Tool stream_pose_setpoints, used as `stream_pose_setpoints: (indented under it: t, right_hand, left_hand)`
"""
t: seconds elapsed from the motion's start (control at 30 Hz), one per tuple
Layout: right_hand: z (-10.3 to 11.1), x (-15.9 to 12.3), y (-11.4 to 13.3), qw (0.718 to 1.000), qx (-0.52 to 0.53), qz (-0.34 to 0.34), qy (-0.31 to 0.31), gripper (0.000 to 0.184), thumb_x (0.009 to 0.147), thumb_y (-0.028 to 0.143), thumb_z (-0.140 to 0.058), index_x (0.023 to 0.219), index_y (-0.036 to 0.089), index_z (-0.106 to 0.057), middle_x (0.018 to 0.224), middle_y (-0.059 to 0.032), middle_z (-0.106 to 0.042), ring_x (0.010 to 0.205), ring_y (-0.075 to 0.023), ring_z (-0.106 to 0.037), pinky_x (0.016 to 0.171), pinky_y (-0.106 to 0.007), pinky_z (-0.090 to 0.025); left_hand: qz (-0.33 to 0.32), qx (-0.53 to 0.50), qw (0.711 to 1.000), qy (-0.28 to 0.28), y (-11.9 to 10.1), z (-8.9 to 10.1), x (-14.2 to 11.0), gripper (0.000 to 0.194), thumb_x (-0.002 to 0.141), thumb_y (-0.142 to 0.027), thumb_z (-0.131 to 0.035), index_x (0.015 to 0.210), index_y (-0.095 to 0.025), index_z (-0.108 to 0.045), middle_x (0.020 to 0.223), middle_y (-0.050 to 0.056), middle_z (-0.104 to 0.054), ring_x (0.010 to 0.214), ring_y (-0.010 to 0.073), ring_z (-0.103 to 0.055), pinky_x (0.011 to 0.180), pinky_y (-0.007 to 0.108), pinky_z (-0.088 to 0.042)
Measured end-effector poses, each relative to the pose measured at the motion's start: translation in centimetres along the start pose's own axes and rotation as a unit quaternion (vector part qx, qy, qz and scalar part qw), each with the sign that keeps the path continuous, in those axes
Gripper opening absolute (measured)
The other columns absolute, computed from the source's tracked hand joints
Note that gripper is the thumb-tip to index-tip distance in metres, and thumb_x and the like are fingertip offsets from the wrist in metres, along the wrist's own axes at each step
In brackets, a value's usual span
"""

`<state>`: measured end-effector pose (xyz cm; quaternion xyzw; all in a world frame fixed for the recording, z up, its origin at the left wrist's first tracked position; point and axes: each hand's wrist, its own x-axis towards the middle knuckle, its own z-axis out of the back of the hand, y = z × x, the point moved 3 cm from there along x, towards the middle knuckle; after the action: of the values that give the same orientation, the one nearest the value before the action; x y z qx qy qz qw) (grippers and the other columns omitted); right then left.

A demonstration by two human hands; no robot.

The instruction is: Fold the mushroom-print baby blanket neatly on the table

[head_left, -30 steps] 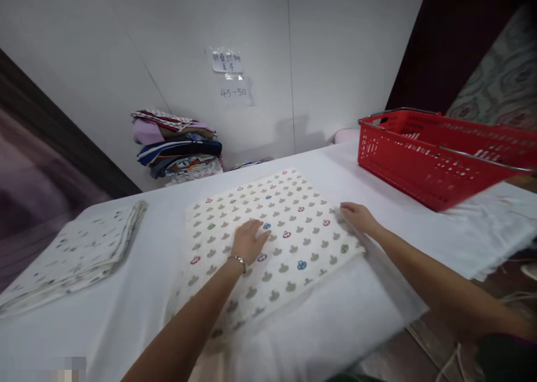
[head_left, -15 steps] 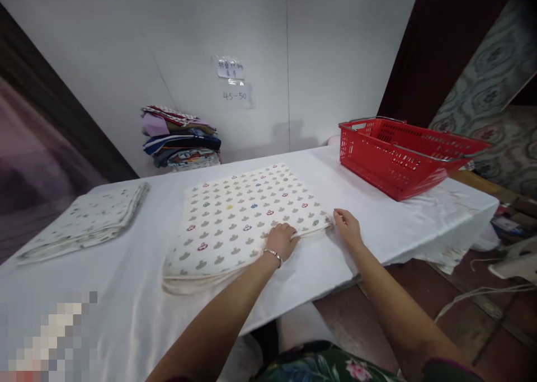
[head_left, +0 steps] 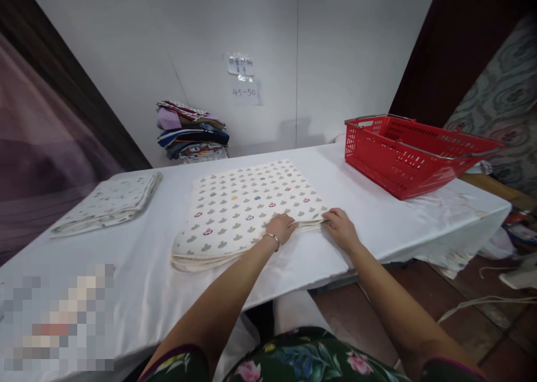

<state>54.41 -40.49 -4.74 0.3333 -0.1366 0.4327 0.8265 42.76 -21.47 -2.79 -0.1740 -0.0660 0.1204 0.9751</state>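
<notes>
A folded cream cloth (head_left: 239,208) with rows of grey prints and a few coloured ones lies flat on the white-covered table before me. My left hand (head_left: 281,229), a bracelet at its wrist, has its fingers closed on the cloth's near edge. At the near right corner, my right hand (head_left: 340,229) pinches the same edge. Several layers show along this edge between the two hands. The thumbs are partly hidden from view.
Left on the table (head_left: 138,292) lies another folded, spotted cloth (head_left: 109,200). A red plastic basket (head_left: 411,161) with metal handles stands at the right. Several folded fabrics (head_left: 193,136) are stacked by the wall, below paper signs (head_left: 243,93). The lower left is pixelated.
My right hand has moved left onto the cloth's near right corner and closed on it. My left hand stays at the near edge. The view has shifted slightly.
</notes>
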Motion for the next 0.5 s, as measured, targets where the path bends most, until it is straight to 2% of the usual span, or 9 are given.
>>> stream_pose_setpoints:
  t: [0.13,0.23,0.3,0.4,0.5]
  right_hand:
    - [0.0,0.1,-0.1,1.0,-0.01,-0.006,0.0,0.019,0.084,0.025,-0.046,0.094,0.023,-0.063,0.098,-0.0049,-0.059,0.095,-0.0199,-0.052,0.082,-0.033,-0.045]
    - [0.0,0.1,-0.2,1.0,-0.013,-0.005,-0.003,0.02,0.086,0.026,-0.045,0.095,0.022,-0.062,0.097,-0.005,-0.061,0.096,-0.0203,-0.052,0.082,-0.033,-0.044]
    - [-0.1,0.1,-0.2,1.0,-0.015,-0.005,-0.003,0.02,0.087,0.025,-0.044,0.096,0.022,-0.062,0.099,-0.0049,-0.061,0.097,-0.0207,-0.051,0.083,-0.033,-0.044]
    - [-0.1,0.1,-0.2,1.0,-0.012,-0.011,0.002,0.021,0.087,0.025,-0.044,0.097,0.023,-0.062,0.1,-0.0047,-0.061,0.098,-0.0211,-0.051,0.083,-0.034,-0.044]
    - [-0.2,0.2,-0.2,1.0,-0.011,-0.014,0.009,0.021,0.086,0.025,-0.044,0.097,0.024,-0.063,0.099,-0.0045,-0.062,0.097,-0.0211,-0.051,0.082,-0.035,-0.044]
  left_hand:
    - [-0.03,0.016,0.999,-0.039,-0.8,0.0,-0.7,0.024,0.085,-0.025,-0.05,0.108,-0.021,-0.058,0.108,0.006,-0.06,0.099,0.0206,-0.054,0.086,0.034,-0.041]
    - [-0.101,0.051,0.989,-0.098,-1.7,-0.1,-1.4,0.027,0.083,-0.009,-0.044,0.103,-0.021,-0.058,0.12,0.007,-0.055,0.108,0.0203,-0.05,0.09,0.037,-0.04]
    - [-0.147,0.073,0.98,-0.115,-2.3,-0.4,-1.8,0.031,0.082,-0.003,-0.04,0.095,-0.021,-0.06,0.126,0.006,-0.052,0.116,0.0203,-0.046,0.092,0.039,-0.039]
    - [-0.204,0.088,0.97,-0.103,-3.1,-1.0,-2.0,0.026,0.084,-0.006,-0.04,0.086,-0.021,-0.063,0.133,0.005,-0.048,0.125,0.0216,-0.038,0.098,0.043,-0.035]
    - [-0.199,0.094,0.97,-0.105,-3.7,-1.5,-1.5,0.025,0.087,-0.012,-0.041,0.089,-0.021,-0.064,0.137,0.005,-0.044,0.13,0.0219,-0.033,0.105,0.046,-0.028]
